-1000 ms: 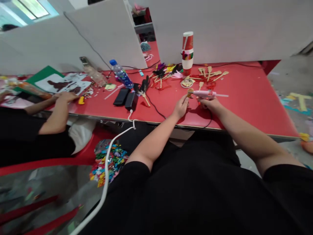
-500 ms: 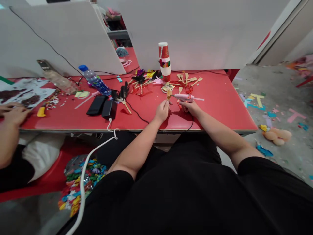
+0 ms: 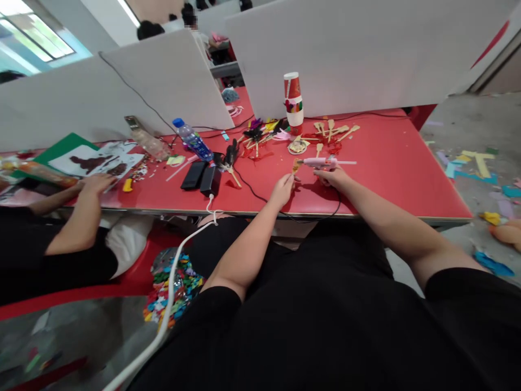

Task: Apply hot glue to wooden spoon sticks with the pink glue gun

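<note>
One stick (image 3: 295,166) pinched in left hand (image 3: 283,190); right hand (image 3: 331,175) closed round glue gun (image 3: 319,162), nozzle (image 3: 301,161) pointing left at stick; cups (image 3: 293,103) on tabletop (image 3: 391,179), far side

Open room right of the glue gun (image 3: 318,162)

Red tabletop (image 3: 407,174) lies bare right of it; wooden paddles (image 3: 331,126) and a cup stack (image 3: 293,103) obstruct behind it; the left hand (image 3: 284,189) blocks its left; a black cable (image 3: 339,201) loops in front.

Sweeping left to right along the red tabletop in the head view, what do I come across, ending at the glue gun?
Green sheet, clear bottle, blue-capped bottle, black feathers, the person's left hand, pink glue gun.
</note>
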Available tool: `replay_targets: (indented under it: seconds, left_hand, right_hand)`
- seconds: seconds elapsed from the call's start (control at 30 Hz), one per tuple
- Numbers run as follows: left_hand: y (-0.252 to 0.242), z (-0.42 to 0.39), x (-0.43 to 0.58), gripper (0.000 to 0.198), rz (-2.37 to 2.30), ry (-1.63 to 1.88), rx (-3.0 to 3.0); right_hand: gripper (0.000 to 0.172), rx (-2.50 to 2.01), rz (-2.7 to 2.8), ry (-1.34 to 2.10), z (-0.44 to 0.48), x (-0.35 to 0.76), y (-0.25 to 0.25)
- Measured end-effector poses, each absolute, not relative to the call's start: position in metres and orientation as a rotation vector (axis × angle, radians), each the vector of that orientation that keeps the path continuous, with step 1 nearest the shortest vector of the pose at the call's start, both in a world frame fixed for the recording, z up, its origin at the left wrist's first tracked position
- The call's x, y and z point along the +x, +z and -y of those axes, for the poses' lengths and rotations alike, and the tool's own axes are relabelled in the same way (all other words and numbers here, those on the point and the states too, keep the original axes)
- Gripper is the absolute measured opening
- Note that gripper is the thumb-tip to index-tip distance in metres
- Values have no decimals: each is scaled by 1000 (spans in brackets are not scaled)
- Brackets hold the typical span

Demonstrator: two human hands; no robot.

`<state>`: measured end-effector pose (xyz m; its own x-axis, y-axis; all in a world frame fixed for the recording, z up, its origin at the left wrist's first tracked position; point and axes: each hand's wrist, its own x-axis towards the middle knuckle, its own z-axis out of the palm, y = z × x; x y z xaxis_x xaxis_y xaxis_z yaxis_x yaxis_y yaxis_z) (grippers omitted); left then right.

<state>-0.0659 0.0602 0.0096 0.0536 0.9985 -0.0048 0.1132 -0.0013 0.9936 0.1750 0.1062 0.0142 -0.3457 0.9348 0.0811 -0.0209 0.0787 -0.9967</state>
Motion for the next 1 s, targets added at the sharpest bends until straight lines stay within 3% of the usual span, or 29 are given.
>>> replay_targets:
  seconds: [0.27,0.6,0.77,1.0]
  left_hand:
    - [10,-63,-66,62,-1224,1069,1198]
    - [62,-34,-68,43,-898,1201,962]
    - [99,3,-74,45,-818,1196,981]
    - [46,-29,-49,34,-1075,1157,796]
  right_hand:
    - [52,-1101,1431,1377,-104,172,13]
    - [73,-923,1242,1524,-112,180,21]
    - [71,-889,1089,1562,-124,187,17]
    - [76,-830,1057,1639,-122,179,13]
